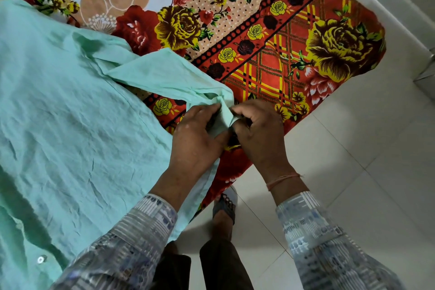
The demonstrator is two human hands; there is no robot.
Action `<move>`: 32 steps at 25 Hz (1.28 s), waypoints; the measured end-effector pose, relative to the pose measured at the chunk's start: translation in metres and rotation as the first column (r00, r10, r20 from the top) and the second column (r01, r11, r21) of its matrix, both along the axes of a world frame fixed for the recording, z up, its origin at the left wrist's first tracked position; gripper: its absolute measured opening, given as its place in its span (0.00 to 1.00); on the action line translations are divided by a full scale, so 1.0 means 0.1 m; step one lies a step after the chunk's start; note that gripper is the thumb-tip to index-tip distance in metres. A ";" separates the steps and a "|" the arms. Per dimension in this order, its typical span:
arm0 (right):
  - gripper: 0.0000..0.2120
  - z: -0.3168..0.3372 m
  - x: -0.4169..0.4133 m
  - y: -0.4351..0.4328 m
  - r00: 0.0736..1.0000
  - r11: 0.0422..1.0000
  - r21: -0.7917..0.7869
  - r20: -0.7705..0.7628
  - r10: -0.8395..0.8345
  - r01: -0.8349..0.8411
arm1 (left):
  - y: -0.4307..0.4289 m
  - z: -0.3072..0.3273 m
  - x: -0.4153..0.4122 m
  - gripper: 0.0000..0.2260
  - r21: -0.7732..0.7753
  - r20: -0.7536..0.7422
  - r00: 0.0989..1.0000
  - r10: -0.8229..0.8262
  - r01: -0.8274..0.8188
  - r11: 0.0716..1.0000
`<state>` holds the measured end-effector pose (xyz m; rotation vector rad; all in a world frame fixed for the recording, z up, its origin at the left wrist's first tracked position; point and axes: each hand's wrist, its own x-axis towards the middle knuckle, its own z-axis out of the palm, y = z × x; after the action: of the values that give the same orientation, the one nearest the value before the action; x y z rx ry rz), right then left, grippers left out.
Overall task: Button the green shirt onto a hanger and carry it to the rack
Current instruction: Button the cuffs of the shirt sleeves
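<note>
The pale green shirt (pixel 70 125) lies spread flat over the left half of the bed, front up, with a white button (pixel 40 259) showing near the bottom left. One sleeve (pixel 160 75) stretches right toward the bed's corner. My left hand (pixel 197 141) and my right hand (pixel 259 134) meet at the sleeve's cuff (pixel 223 120), both pinching its fabric between the fingers. The cuff's button is hidden by my fingers. No hanger shows in view.
A floral bedspread (pixel 282 42) in red, yellow and orange covers the bed, whose corner points to the right. White floor tiles (pixel 353 160) lie to the right and below. My sandalled foot (pixel 224 209) stands beside the bed edge. A white wall base (pixel 388 2) runs at the upper right.
</note>
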<state>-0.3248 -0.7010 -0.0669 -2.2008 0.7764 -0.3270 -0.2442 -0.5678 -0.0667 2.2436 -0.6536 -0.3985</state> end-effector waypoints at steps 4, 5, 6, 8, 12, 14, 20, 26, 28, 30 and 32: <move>0.10 0.00 0.04 0.06 0.997 0.990 -0.119 0.013 0.072 -0.070 | 0.03 0.02 -0.01 0.24 -0.027 0.072 0.997 -0.021 0.023 0.999; 0.09 0.00 0.05 0.07 0.996 0.986 -0.145 0.025 0.083 -0.079 | 0.06 0.00 0.02 0.22 -0.041 0.070 0.997 -0.032 0.035 0.999; 0.08 0.01 0.06 0.08 0.995 0.982 -0.167 0.035 0.093 -0.086 | 0.08 0.00 0.05 0.21 -0.066 0.029 0.999 -0.035 0.037 0.997; 0.08 0.02 0.08 0.08 0.992 0.975 -0.196 0.049 0.117 -0.105 | 0.07 0.06 0.12 0.18 -0.150 -0.227 0.973 0.038 -0.073 0.986; 0.10 0.05 0.13 0.04 0.987 0.970 -0.201 0.063 0.150 -0.135 | 0.02 0.17 0.23 0.14 -0.248 -0.630 0.760 0.157 -0.389 0.887; 0.11 0.08 0.16 0.04 0.985 0.974 -0.185 0.087 0.152 -0.134 | 0.05 0.16 0.27 0.10 -0.261 -0.617 0.768 0.175 -0.409 0.874; 0.11 0.13 0.29 0.03 0.967 0.974 -0.146 0.165 0.196 -0.172 | 0.08 0.17 0.32 0.10 -0.285 -0.590 0.788 0.174 -0.405 0.869; 0.11 0.12 0.29 0.03 0.968 0.950 -0.232 0.084 0.236 -0.211 | 0.12 0.20 0.36 0.07 -0.252 -0.540 0.825 0.168 -0.348 0.903; 0.11 0.12 0.31 0.03 0.968 0.940 -0.266 0.075 0.241 -0.213 | 0.14 0.21 0.39 0.06 -0.237 -0.486 0.863 0.138 -0.282 0.930; 0.10 0.11 0.32 0.02 0.969 0.942 -0.269 0.089 0.231 -0.200 | 0.15 0.23 0.42 0.07 -0.210 -0.409 0.905 0.119 -0.220 0.953; 0.08 0.11 0.32 0.02 0.965 0.948 -0.245 0.109 0.237 -0.205 | 0.15 0.25 0.42 0.08 -0.197 -0.332 0.936 0.120 -0.193 0.961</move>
<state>-0.2924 -0.6985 -0.0562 -2.4273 0.4268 -0.4700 -0.2023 -0.5530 -0.0422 1.9408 -0.3281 -0.5603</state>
